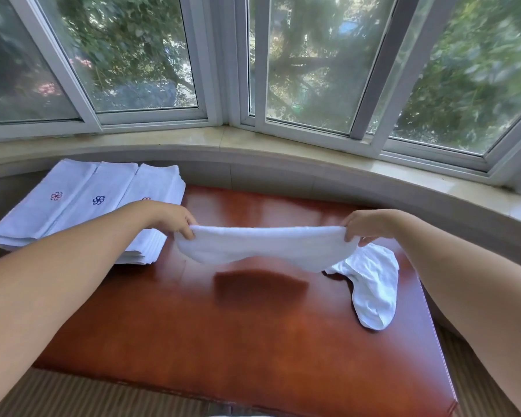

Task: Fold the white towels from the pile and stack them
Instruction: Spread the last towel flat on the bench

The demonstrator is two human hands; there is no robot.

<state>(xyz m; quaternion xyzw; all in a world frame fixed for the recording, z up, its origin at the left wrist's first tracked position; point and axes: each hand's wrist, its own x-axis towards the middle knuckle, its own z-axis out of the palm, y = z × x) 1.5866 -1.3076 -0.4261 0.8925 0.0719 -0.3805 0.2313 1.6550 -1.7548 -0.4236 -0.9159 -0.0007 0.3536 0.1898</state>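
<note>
1. I see my left hand (178,219) and right hand (363,225) each pinching one end of a white towel (262,246), held above the table (253,341).
2. The towel looks soft and thick, doubled over lengthwise, sagging in the middle.
3. A crumpled towel (373,287) lies on the table's right side.
4. Folded towels (82,203) with small flower emblems sit stacked at the far left.
</note>
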